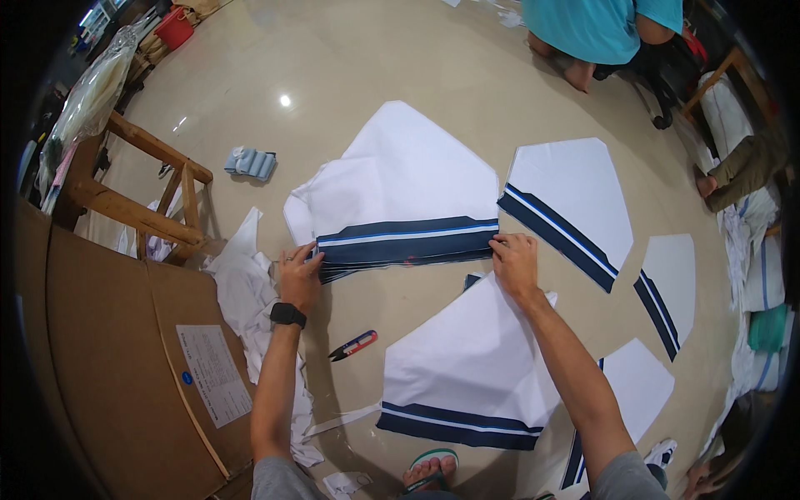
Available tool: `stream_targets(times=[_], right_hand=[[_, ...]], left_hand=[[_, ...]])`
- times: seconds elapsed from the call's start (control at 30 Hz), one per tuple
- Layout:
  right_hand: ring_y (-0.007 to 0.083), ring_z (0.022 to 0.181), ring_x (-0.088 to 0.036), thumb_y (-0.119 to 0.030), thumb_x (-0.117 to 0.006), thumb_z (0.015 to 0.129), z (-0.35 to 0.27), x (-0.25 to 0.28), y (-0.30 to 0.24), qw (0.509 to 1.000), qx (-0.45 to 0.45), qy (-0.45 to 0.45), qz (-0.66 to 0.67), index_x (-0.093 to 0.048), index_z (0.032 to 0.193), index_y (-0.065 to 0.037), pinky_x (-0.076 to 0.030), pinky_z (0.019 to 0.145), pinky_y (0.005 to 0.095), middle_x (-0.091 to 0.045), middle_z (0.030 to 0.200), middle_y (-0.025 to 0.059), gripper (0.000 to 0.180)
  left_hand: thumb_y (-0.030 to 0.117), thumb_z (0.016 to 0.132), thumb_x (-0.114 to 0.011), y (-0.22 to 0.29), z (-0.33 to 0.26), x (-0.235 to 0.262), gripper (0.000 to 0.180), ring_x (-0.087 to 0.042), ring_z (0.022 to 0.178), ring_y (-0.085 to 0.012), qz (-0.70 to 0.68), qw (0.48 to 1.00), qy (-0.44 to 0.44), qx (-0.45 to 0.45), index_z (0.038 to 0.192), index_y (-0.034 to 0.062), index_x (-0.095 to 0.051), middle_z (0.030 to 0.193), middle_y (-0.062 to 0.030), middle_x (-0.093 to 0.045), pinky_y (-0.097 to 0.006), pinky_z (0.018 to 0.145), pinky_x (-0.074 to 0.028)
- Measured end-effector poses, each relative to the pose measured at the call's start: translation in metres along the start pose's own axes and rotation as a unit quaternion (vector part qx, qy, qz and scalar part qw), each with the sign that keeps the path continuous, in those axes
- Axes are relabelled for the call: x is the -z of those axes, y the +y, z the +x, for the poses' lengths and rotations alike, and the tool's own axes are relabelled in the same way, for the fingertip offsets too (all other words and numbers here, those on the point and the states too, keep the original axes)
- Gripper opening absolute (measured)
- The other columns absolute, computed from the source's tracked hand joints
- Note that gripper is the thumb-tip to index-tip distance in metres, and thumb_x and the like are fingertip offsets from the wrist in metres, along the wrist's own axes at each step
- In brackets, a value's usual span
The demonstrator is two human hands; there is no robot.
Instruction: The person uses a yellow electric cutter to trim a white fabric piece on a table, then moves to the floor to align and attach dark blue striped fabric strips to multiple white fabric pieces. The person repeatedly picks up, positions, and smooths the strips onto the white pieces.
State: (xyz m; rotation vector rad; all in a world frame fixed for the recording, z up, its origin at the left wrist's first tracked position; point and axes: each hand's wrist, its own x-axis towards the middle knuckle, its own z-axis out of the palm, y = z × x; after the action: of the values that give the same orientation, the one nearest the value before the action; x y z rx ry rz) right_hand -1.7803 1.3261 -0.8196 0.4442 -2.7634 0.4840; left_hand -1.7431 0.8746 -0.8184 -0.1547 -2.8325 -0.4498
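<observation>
A stack of white cut fabric panels (408, 171) with navy bands and a thin white-and-blue stripe lies on the floor before me. My left hand (300, 277) pinches the left end of the navy band. The band's right end is held between the thumb and fingers of my right hand (516, 263). Several layered edges show below the band. Closer to me, partly under my right forearm, rests another white panel (467, 358) with a navy band. Thread snips (354, 345) with red and dark handles lie left of it.
More banded panels (575, 187) are spread to the right. At left stand a cardboard box (133, 333) and a wooden stool (150, 217), beside white fabric scraps (242, 283). A light-blue bundle (250, 163) lies beyond. A person in turquoise (587, 29) crouches at the far right.
</observation>
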Motion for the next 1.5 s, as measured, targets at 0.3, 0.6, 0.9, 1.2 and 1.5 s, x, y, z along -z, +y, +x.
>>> stream_targets(times=[0.3, 0.6, 0.9, 1.2, 1.5], right_hand=[[0.0224, 0.108, -0.057, -0.008, -0.070, 0.076, -0.005, -0.003, -0.007, 1.000, 0.003, 0.003, -0.017, -0.076, 0.096, -0.011, -0.037, 0.099, 0.0440, -0.068, 0.107, 0.0030, 0.022], [0.0217, 0.109, -0.056, -0.006, -0.066, 0.078, -0.005, -0.001, -0.009, 0.999, -0.018, -0.014, -0.037, -0.077, 0.095, -0.011, -0.034, 0.101, 0.0468, -0.068, 0.108, 0.0033, 0.021], [0.0230, 0.115, -0.053, -0.009, -0.065, 0.082, -0.006, 0.003, -0.019, 0.995, -0.036, -0.050, -0.075, -0.075, 0.102, -0.011, -0.030, 0.106, 0.0507, -0.066, 0.113, 0.0065, 0.022], [0.0269, 0.115, -0.055, -0.019, -0.067, 0.083, -0.117, 0.155, 0.082, 0.983, 0.021, -0.103, -0.151, -0.070, 0.101, -0.008, -0.032, 0.107, 0.0533, -0.064, 0.119, 0.0098, 0.021], [0.0363, 0.092, -0.067, -0.027, -0.058, 0.085, -0.469, 0.514, 0.271, 0.751, -0.468, -0.266, -0.383, -0.070, 0.090, -0.006, -0.050, 0.085, 0.0518, -0.070, 0.092, 0.0176, 0.025]], left_hand=[[0.004, 0.081, -0.067, 0.002, 0.003, 0.003, 0.025, -0.056, 0.121, -0.0247, 0.046, 0.999, -0.020, 0.005, 0.101, 0.0156, -0.076, 0.127, -0.0046, -0.065, -0.062, 0.113, -0.025], [0.006, 0.082, -0.068, 0.007, 0.005, 0.005, 0.026, -0.054, 0.124, -0.0265, 0.059, 0.997, -0.045, 0.024, 0.105, 0.0156, -0.077, 0.131, -0.0049, -0.063, -0.060, 0.115, -0.022], [0.008, 0.078, -0.066, 0.006, -0.003, 0.008, 0.030, -0.054, 0.124, -0.0258, 0.080, 0.995, -0.057, 0.000, 0.105, 0.0164, -0.076, 0.132, -0.0057, -0.062, -0.066, 0.113, -0.020], [0.015, 0.076, -0.063, -0.018, -0.016, -0.009, 0.044, -0.054, 0.122, -0.0368, 0.042, 0.998, 0.001, -0.047, 0.119, 0.0092, -0.069, 0.128, -0.0187, -0.061, -0.054, 0.109, -0.032], [0.009, 0.093, -0.055, -0.010, -0.027, -0.035, 0.039, -0.050, 0.130, -0.0392, 0.127, 0.982, -0.103, -0.089, 0.131, 0.0023, -0.060, 0.146, -0.0200, -0.049, -0.048, 0.108, -0.037]])
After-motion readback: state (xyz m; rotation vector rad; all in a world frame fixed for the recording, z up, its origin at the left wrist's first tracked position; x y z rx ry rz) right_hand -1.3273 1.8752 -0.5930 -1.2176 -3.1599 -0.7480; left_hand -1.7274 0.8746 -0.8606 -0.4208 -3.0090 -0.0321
